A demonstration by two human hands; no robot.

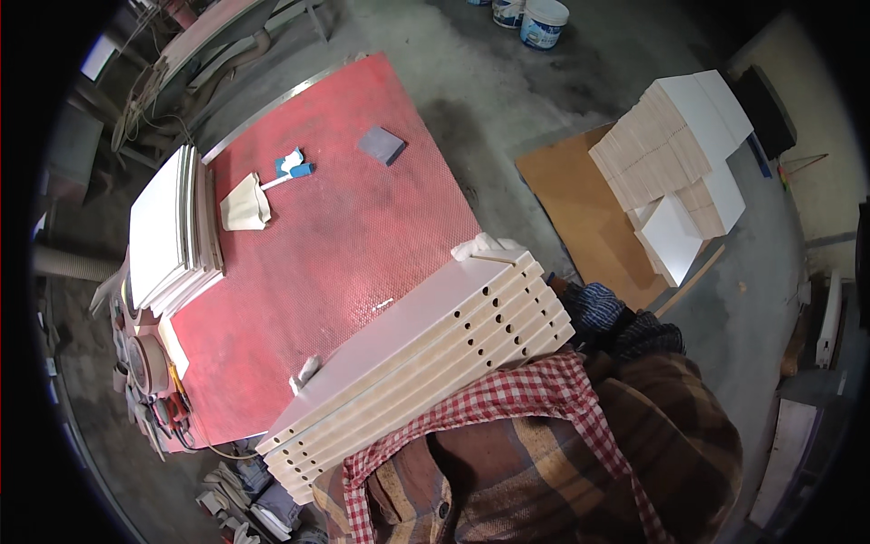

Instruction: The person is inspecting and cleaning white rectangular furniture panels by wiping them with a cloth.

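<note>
A stack of several pale boards, with drilled holes along the edges facing me, slants across the near side of the red table, close against my checked apron. My left hand, in a white glove, curls its fingers over the far edge of the stack near its left end; the rest of it is hidden behind the boards. At the far right corner, my right hand, also white-gloved, grips the stack, its fingers bent over the top board.
On the red table lie a grey block, a cream cloth and a blue-and-white tool. White panels stand stacked at left, above tape rolls. Right, more boards rest on a brown sheet. Buckets stand beyond.
</note>
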